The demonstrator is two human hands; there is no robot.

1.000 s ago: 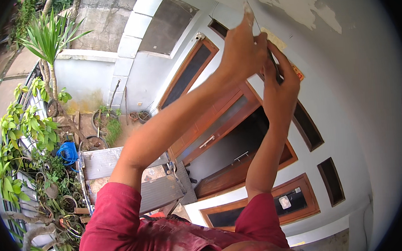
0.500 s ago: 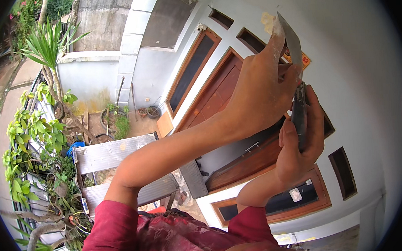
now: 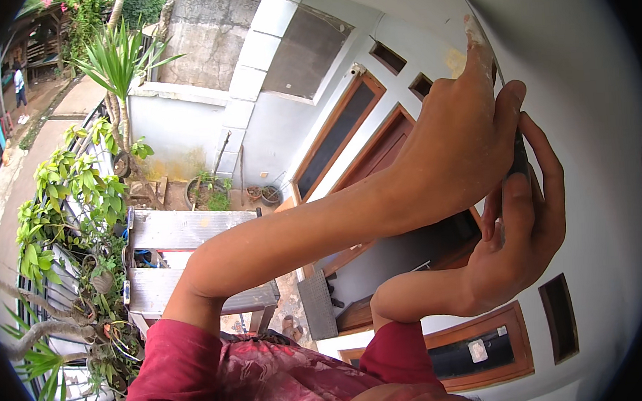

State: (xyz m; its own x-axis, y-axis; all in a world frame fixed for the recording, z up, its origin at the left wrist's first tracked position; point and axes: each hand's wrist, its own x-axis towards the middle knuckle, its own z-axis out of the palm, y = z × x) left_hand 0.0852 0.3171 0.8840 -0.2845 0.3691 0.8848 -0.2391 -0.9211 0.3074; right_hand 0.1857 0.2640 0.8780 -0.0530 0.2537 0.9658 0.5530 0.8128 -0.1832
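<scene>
Both my hands are raised together near the white plastered surface at the upper right. A putty knife (image 3: 478, 16), its thin metal blade seen almost edge-on, points up and away from me. My right hand (image 3: 518, 240) is closed round its dark handle, mostly hidden by the fingers. My left hand (image 3: 453, 130) lies across in front, its index finger stretched along the blade and its thumb against the blade's lower part. Whitish residue coats the left index finger. From this view I cannot tell whether the blade touches the white surface (image 3: 586, 96).
Below on the left stands a metal step platform (image 3: 190, 227) with flat ridged treads. Leafy plants (image 3: 77, 186) line a fence beside the street, where a person (image 3: 20, 86) stands. Wood-framed windows (image 3: 339, 133) and a brown door (image 3: 383, 141) are set in the house wall.
Both hands and the putty knife have moved right in the picture, and the blade has turned to a thinner edge. My view has shifted, with the background sliding right. Both hands keep their hold.
</scene>
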